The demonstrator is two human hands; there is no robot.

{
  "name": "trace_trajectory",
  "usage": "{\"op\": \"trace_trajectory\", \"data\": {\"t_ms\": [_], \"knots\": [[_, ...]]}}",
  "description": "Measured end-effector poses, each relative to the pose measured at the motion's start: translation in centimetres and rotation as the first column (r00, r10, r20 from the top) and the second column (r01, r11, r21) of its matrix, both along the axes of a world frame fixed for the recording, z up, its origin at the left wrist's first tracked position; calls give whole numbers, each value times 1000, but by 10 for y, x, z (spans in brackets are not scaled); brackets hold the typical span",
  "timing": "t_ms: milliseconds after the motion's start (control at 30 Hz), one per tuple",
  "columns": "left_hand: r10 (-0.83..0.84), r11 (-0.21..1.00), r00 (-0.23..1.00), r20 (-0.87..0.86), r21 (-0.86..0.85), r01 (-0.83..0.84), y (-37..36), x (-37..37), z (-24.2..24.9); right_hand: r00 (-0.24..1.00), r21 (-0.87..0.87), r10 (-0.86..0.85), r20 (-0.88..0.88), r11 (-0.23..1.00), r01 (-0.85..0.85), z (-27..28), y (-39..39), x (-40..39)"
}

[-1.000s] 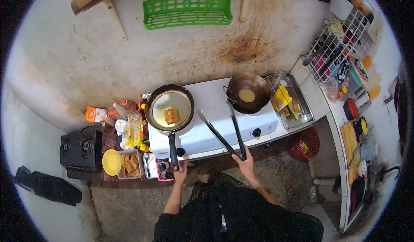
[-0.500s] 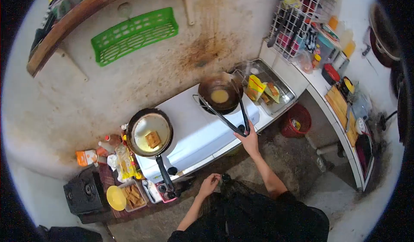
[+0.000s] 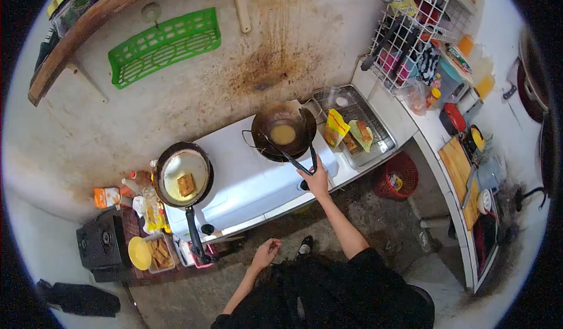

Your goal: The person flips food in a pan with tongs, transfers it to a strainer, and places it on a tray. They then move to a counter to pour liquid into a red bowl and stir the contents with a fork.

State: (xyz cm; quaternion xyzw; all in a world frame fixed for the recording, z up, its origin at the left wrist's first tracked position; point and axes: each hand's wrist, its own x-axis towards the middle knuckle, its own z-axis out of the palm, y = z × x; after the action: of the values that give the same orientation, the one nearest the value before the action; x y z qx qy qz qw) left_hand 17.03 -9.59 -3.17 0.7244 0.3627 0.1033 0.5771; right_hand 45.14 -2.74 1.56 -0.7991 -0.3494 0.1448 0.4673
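Observation:
My right hand [image 3: 315, 181] is closed around the handle end of black tongs [image 3: 300, 166]. The tongs' spread arms reach over the dark wok [image 3: 275, 116], which has a little yellowish oil [image 3: 283, 134] at its bottom. My left hand [image 3: 267, 253] hangs in front of the stove, fingers loosely bent, with nothing visible in it. On the left burner, a frying pan [image 3: 171, 197] holds a browned, square piece of food [image 3: 185, 185] in oil. A white stove [image 3: 226, 170] carries both pans.
Right of the wok, a metal tray [image 3: 384, 144] bears a yellow packet [image 3: 336, 128] and browned pieces. A red basket [image 3: 396, 176] stands on the floor. Left of the stove are a plastic container of fried pieces [image 3: 159, 254] and bottles. A cutting board [image 3: 459, 170] lies at right.
The whole view has shifted, with the stove now further left in it. The tongs' arms are less widely spread and sit lower over the wok. My left hand stays near my body.

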Motion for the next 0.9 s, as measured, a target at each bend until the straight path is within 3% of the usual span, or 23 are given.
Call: {"op": "trace_trajectory", "data": {"t_ms": [33, 67, 100, 167, 300, 400, 467, 533, 600, 767, 900], "knots": [[26, 1000, 997, 69, 1, -26, -3, 6, 1, 999, 2, 25, 26, 1000, -25, -1, 0, 3], [8, 996, 998, -56, -93, -13, -3, 14, 0, 997, 4, 49, 53, 999, -49, -3, 0, 5], [22, 995, 998, -62, -98, -28, -3, 22, 1, 997, 0, 63, 47, 998, -63, 1, -1, 7], [59, 985, 997, 49, -165, -50, -4, 36, -5, 991, -28, 126, -44, 992, -127, 8, 0, 12], [45, 995, 997, 60, -95, -39, 0, 65, 2, 984, 11, 168, 65, 986, -169, -5, 3, 21], [61, 993, 985, 159, -109, -43, 1, 81, 2, 974, -16, 217, -59, 976, -218, 0, 5, 24], [63, 995, 988, 144, -82, -51, 0, 89, 1, 950, -118, 208, -232, 964, -240, 1, 9, 27], [65, 997, 990, 126, -58, -58, 0, 95, 7, 935, -123, 243, -259, 951, -282, 3, 9, 31], [64, 987, 997, 33, -147, -58, 4, 98, 20, 918, -124, 279, -283, 938, -323, 2, 9, 35], [206, 961, 955, 215, -230, -156, 30, 89, -4, 900, 96, 402, -169, 915, -391, 25, -21, 42], [234, 969, 945, 227, -137, -207, 57, 73, 7, 898, -214, 427, -104, 872, -439, 59, -35, 60]]}}
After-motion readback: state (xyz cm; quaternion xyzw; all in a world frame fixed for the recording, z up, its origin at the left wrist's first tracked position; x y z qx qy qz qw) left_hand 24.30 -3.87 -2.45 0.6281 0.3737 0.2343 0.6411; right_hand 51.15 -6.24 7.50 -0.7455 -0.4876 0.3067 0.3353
